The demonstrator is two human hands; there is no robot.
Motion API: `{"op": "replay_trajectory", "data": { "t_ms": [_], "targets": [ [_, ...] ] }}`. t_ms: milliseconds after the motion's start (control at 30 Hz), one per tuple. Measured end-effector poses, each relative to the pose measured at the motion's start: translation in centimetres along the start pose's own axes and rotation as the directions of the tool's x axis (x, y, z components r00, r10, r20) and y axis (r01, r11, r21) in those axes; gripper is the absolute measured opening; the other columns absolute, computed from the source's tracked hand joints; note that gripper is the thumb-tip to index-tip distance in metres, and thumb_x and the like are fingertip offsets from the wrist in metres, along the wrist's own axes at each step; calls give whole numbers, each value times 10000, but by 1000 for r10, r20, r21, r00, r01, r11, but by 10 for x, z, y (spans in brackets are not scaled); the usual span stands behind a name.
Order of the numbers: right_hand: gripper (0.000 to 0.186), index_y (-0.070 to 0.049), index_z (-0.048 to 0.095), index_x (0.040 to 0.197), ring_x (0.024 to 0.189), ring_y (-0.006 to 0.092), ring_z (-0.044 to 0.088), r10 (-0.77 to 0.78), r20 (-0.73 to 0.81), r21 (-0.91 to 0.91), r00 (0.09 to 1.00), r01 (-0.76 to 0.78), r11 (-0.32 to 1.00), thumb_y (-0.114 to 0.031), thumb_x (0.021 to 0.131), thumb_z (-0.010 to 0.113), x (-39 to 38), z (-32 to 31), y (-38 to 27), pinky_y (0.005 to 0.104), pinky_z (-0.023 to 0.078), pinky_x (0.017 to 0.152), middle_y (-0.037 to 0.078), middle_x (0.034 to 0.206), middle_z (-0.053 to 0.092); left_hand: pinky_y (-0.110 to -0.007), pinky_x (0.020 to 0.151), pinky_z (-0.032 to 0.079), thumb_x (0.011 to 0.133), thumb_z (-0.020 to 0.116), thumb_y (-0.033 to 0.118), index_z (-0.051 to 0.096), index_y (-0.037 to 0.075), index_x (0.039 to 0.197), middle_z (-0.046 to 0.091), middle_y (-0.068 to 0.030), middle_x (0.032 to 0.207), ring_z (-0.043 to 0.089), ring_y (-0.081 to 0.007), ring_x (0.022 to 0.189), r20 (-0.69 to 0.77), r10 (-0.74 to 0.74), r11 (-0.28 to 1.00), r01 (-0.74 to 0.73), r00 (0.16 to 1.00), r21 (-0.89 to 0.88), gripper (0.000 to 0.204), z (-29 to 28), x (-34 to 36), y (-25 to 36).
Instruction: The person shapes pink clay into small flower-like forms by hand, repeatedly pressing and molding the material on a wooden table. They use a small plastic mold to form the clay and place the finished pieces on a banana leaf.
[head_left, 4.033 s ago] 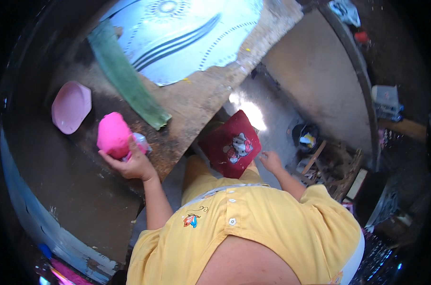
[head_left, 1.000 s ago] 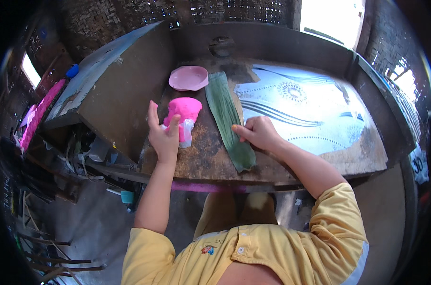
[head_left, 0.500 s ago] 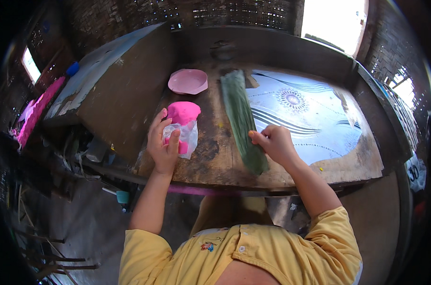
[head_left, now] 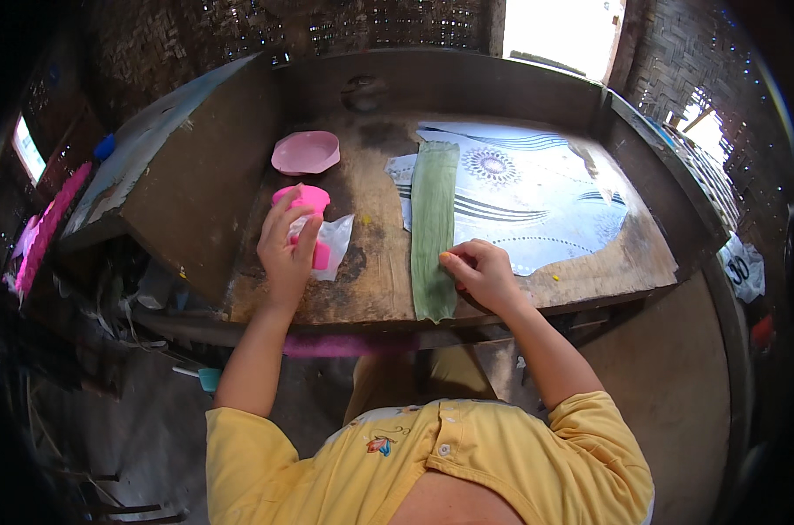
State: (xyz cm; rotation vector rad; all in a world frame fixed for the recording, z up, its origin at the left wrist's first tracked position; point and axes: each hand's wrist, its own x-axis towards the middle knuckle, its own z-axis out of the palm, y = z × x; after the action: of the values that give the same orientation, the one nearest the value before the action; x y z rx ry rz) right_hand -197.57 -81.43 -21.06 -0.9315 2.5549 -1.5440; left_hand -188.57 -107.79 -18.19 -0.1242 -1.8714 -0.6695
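Note:
A long, flat green leaf strip [head_left: 434, 223] lies upright in view across the board, overlapping the left part of a white patterned sheet. My right hand [head_left: 483, 276] is closed, thumb and fingers pinching the strip's right edge near its lower end. On the left, my left hand [head_left: 283, 255] hovers with fingers apart, over a bright pink mass [head_left: 313, 198] and a crumpled clear plastic bag [head_left: 337, 238]. A smaller pink piece [head_left: 321, 255] shows by its fingers, partly hidden.
A pale pink dish [head_left: 306, 153] sits behind the pink mass. The white patterned sheet [head_left: 537, 188] covers the right of the wooden table [head_left: 375, 284]. Raised dark boards [head_left: 432, 83] edge the back and right. A slanted wooden panel [head_left: 182, 166] stands at the left.
The leaf strip has shifted from slanting to nearly straight, now lying flat over the sheet's left part. My right hand moved with it. The whole view has shifted slightly.

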Motion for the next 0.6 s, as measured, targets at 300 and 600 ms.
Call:
{"op": "replay_trajectory", "data": {
  "t_ms": [300,600],
  "targets": [
    [195,-35,513,688,512,93,388,-62,-658,135,750,199,971,-129,848,574,-63,-5,-3,241,329,483,-4,576,424,-249,723,452,859,582,275,647,-13,921,642,-89,950,588,-115,804,248,-453,786,515,856,-342,302,30,-11,8],
    [606,-109,510,1046,794,222,566,683,84,993,726,-117,1,-628,736,550,-109,-2,42,342,452,715,26,845,561,-267,790,425,848,565,396,633,-35,901,625,-117,987,564,-125,832,559,-624,425,838,545,-342,440,19,-34,-12]
  ]
}}
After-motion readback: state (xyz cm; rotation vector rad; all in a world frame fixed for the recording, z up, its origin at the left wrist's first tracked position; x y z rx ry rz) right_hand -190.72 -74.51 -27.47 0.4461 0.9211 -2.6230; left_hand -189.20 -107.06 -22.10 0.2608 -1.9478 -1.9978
